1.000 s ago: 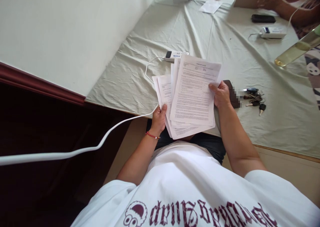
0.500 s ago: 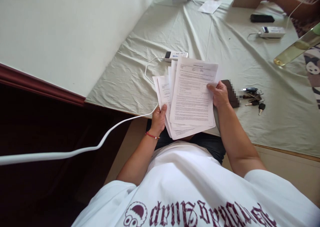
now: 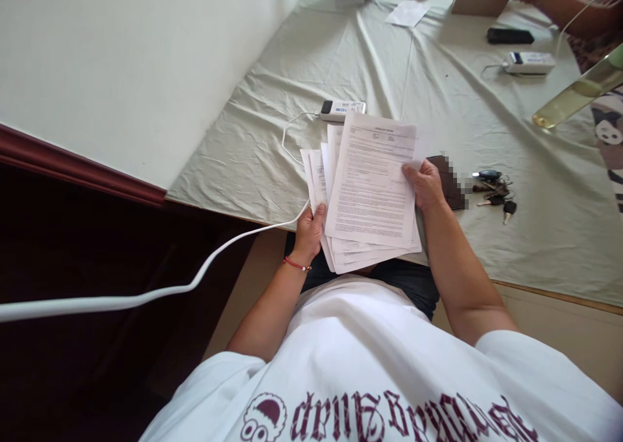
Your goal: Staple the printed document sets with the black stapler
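A fanned stack of printed paper sheets [image 3: 372,182] is held over the table's near edge, tilted toward me. My left hand [image 3: 310,233] grips the stack's lower left edge, thumb on top and fingers hidden beneath. My right hand [image 3: 427,184] pinches the right edge of the top sheets, its thumb lying on the printed side. Small text fills the top page, and edges of other sheets stick out at the left and bottom. Just beyond the right hand lies a brown wallet [image 3: 445,181], partly blurred. A white power bank [image 3: 343,109] with a cable rests behind the stack.
Keys [image 3: 494,187] lie right of the wallet. Farther back are a second white power bank [image 3: 529,63], a black case [image 3: 510,36] and a tilted bottle of yellowish liquid [image 3: 574,98]. Another person's arm [image 3: 559,4] reaches in at top right. A white cable [image 3: 195,280] crosses at left.
The top sheet has slid a little left and down over the others, and the pages at the left are fanned differently. Both hands have stayed nearly in place.
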{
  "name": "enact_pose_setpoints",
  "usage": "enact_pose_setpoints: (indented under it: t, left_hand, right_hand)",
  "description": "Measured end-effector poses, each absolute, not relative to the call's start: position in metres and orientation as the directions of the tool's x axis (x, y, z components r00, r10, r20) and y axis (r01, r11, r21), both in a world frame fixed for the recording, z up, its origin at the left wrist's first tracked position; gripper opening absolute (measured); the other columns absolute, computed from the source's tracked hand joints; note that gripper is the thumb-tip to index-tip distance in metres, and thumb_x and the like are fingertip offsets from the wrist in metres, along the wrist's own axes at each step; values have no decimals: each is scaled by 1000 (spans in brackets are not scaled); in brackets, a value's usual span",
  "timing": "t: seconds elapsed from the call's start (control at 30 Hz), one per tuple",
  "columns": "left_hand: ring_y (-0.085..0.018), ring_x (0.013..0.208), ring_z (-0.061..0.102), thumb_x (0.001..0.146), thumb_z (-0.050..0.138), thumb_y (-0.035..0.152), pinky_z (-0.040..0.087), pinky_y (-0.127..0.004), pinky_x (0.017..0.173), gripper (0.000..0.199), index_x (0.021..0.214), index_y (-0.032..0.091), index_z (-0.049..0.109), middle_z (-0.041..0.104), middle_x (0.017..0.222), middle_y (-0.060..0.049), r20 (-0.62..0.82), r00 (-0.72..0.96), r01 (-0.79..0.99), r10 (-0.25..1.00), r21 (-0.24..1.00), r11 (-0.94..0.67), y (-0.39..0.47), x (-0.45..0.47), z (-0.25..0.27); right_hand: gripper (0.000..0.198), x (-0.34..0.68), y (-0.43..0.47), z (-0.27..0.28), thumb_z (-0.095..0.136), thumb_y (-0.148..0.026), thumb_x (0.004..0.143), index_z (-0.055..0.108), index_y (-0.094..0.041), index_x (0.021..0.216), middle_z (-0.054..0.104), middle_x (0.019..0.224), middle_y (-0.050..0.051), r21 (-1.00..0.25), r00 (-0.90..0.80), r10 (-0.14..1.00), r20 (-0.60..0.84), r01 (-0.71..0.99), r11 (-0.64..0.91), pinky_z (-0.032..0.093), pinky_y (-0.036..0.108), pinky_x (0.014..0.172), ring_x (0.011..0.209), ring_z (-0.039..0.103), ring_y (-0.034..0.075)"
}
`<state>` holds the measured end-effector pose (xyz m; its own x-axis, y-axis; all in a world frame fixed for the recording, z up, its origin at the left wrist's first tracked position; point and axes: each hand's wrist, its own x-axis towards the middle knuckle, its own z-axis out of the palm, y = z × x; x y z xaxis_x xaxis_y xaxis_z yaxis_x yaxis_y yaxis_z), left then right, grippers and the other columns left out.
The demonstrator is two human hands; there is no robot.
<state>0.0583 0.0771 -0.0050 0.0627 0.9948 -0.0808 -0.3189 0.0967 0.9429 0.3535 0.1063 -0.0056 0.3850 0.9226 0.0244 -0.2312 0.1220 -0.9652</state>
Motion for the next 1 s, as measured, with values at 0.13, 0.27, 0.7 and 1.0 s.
enact_pose_setpoints:
  t: [0.13, 0.27, 0.7, 1.0]
  left_hand:
    - [-28, 116, 70, 78, 81, 52, 52, -43, 106, 44, 106, 19, 77, 79, 112, -9, -78, 60, -322, 995, 942, 93, 77, 59, -5]
    - [-29, 116, 70, 77, 81, 52, 53, -43, 105, 44, 105, 18, 77, 80, 110, -10, -83, 64, -323, 995, 941, 99, 77, 58, -5]
    - [-29, 109, 73, 75, 83, 52, 55, -43, 102, 44, 103, 17, 77, 80, 106, -9, -77, 64, -294, 995, 951, 92, 77, 57, -8]
    - [-27, 106, 73, 76, 82, 51, 55, -42, 101, 44, 103, 17, 76, 80, 107, -9, -83, 59, -280, 995, 955, 96, 78, 56, -12]
  right_hand:
    - [41, 351, 104, -3, 88, -48, 62, 73, -28, 95, 79, 95, 0, -970, 360, 932, 27, -214, 111, 61, 38, 86, 85, 74, 23]
    - [40, 349, 103, -2, 89, -47, 64, 74, -28, 95, 79, 93, 0, -966, 323, 945, 43, -230, 122, 61, 37, 84, 83, 74, 22]
    - [46, 346, 103, 1, 92, -52, 59, 74, -27, 92, 80, 93, 0, -966, 319, 947, 30, -233, 109, 61, 34, 83, 83, 74, 21]
    - [42, 350, 104, -2, 95, -47, 57, 77, -26, 87, 79, 90, 0, -955, 347, 938, 9, -275, 111, 61, 34, 81, 79, 73, 20]
